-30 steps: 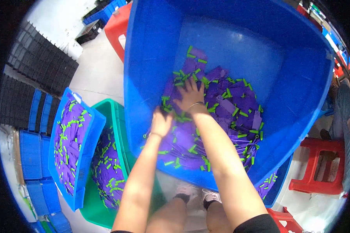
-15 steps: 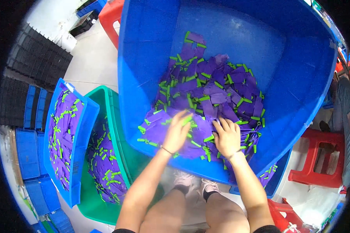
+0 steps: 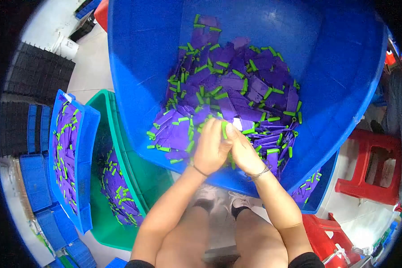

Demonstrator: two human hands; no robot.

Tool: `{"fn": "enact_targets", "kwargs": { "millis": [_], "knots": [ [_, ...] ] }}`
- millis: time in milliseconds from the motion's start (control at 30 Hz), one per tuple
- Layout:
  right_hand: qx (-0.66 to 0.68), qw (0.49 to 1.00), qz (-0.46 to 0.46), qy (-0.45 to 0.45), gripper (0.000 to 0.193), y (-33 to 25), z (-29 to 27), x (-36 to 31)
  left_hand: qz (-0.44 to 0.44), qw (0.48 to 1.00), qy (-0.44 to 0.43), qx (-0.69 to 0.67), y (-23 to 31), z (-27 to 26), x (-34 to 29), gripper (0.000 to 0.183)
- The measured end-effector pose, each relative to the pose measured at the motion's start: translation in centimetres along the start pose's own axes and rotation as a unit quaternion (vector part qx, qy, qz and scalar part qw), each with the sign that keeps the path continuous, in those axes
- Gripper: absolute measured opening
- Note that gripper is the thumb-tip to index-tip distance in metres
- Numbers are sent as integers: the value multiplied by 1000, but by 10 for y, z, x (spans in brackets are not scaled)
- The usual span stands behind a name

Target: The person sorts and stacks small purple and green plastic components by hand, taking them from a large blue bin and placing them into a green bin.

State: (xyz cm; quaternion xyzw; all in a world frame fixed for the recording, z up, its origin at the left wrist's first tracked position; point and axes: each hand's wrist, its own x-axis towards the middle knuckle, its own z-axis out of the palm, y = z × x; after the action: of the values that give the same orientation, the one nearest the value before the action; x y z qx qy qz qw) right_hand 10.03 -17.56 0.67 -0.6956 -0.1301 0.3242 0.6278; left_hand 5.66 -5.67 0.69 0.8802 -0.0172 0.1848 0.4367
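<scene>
Near the front wall of a big blue tub (image 3: pixel 134 98), my two hands are brought together over a heap of flat purple pieces with green tube-like ends (image 3: pixel 232 82). My left hand (image 3: pixel 211 149) is closed, its fingers pointing away from me. A green end (image 3: pixel 224 130) of one piece sticks up between the hands. Against it my right hand (image 3: pixel 245 154) presses from the other side, thumb toward the left hand. How many pieces are gripped cannot be seen, as the palms and fingers hide them. Loose pieces lie around both hands.
At the left, a blue bin (image 3: pixel 94 134) of similar pieces stands tilted by a green tub (image 3: pixel 120 138) holding more. Red stools (image 3: pixel 370 138) stand at the right. Another blue container (image 3: pixel 328 185) sits beside the big tub. Black crates (image 3: pixel 35 73) are stacked far left.
Both hands have come together from apart over the heap, closing around a green-ended piece. The right hand has moved left. The whole view has shifted slightly.
</scene>
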Motion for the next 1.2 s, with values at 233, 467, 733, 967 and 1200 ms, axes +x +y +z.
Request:
{"fn": "enact_targets", "kwargs": {
  "millis": [233,467,733,967,1200],
  "knots": [
    [-425,895,56,125,47,1,-42,-9,-45,990,-90,103,-14,-3,1,34],
    [-166,946,-67,269,23,23,-70,-13,181,915,-255,254,-14,27,11,24],
    [-2,967,-50,248,26,27,-57,-14,98,985,-32,138,-11,7,23,20],
    [227,969,-48,82,36,5,-7,-8,-95,976,46,-191,10,3,19,11],
    [0,997,-48,58,41,18,-1,-3,-50,997,-52,-24,-2,-3,8,49]
  ]
}}
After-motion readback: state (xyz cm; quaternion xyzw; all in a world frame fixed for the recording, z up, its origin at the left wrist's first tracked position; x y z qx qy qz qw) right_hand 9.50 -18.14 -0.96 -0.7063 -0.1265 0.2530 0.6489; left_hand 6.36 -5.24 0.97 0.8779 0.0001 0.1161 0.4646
